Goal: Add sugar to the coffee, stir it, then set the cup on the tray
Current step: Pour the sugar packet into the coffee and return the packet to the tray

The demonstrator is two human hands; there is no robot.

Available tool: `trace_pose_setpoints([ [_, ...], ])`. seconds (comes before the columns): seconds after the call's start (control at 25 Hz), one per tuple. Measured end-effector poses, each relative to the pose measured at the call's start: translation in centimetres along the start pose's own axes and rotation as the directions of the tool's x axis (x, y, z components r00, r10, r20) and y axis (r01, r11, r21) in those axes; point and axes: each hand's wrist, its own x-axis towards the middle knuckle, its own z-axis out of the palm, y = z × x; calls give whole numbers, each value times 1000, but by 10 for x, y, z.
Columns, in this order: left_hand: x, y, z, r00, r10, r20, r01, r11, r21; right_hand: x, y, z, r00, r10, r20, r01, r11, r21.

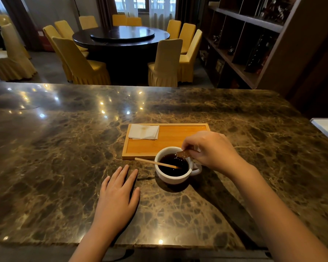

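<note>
Most of what lies before me is a broad slab of polished brown marble [64,167], veined with pale gold and glossy enough to throw back small ceiling lights. On it, beyond my hands, sits a shallow rectangular wooden tray [170,138] with a raised lip, its orange grain smooth and bare except for a folded white paper napkin [144,131] in its far left corner. My left hand [117,197] rests flat on the stone, palm down, fingers spread and holding nothing, just left of the cup. The round white ceramic cup [173,165] stands on the marble, touching or nearly touching the tray's near edge, its loop handle turned to the right and dark coffee [173,165] filling it close to the rim. My right hand [210,150] hovers over the cup's far right rim, thumb and fingertips pinched on a small brown speckled sugar packet [183,154], tilted down toward the coffee. A thin, flat wooden stir stick [155,163] leans across the left rim, one end in the coffee.
</note>
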Motion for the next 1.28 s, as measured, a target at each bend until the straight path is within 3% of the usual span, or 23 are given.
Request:
trace_pose_setpoints([
  [0.12,0,1,-1,1000,-2,-2,2,1000,-4,-1,2,0,999,34,-8,-34,997,68],
  [0.24,1,1,-1,1000,-1,3,1,1000,-14,-4,10,5,992,118,-46,-103,961,255],
  [0.4,1,1,-2,1000,3,3,-3,1000,-17,-6,22,17,939,301,-166,-173,832,527],
  [0.48,1,1,-2,1000,3,7,-3,1000,-6,-6,32,23,898,415,-148,-239,741,628],
  [0.64,1,1,-2,1000,-5,3,5,1000,-6,-1,56,37,722,684,-105,-371,510,776],
  [0.8,1,1,-2,1000,-8,6,8,1000,4,15,73,51,557,820,-132,-404,407,820],
  [0.92,1,2,-3,1000,-15,6,15,1000,2,29,81,61,551,817,-169,-493,482,724],
  [1.16,0,1,-3,1000,-12,7,12,1000,10,35,94,69,640,735,-224,-589,657,471],
  [1.28,-1,2,-3,1000,-14,8,14,1000,6,25,97,66,716,624,-312,-538,779,322],
])
